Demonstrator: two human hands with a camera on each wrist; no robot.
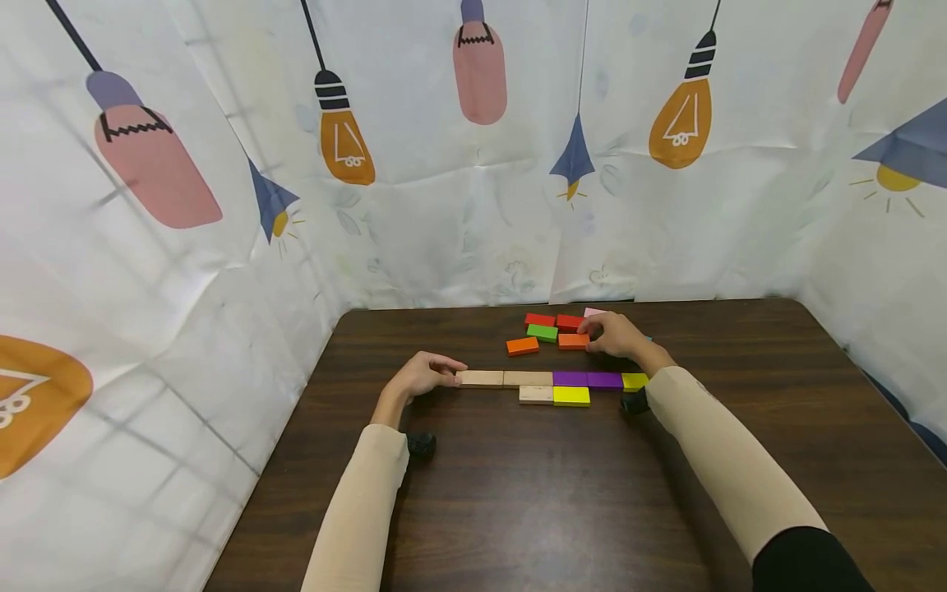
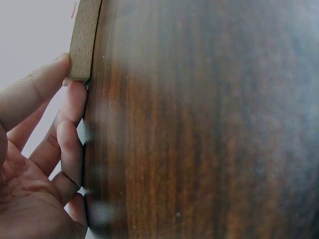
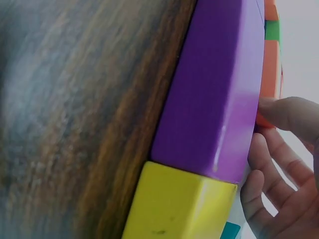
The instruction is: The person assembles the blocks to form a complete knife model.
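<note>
At the left end of a row of blocks, my left hand pinches the tip of a plain wooden block between thumb and finger; its other fingers rest loosely on the table. To its right in the row lie another plain wooden block, two purple blocks and a yellow block. Behind the row, my right hand pinches the right end of an orange block, its thumb on the block in the right wrist view. The orange block lies on the table.
Two red blocks, a green block, another orange block and a partly hidden pink block lie near the far edge. A short plain block and a yellow block lie before the row. A patterned curtain hangs behind.
</note>
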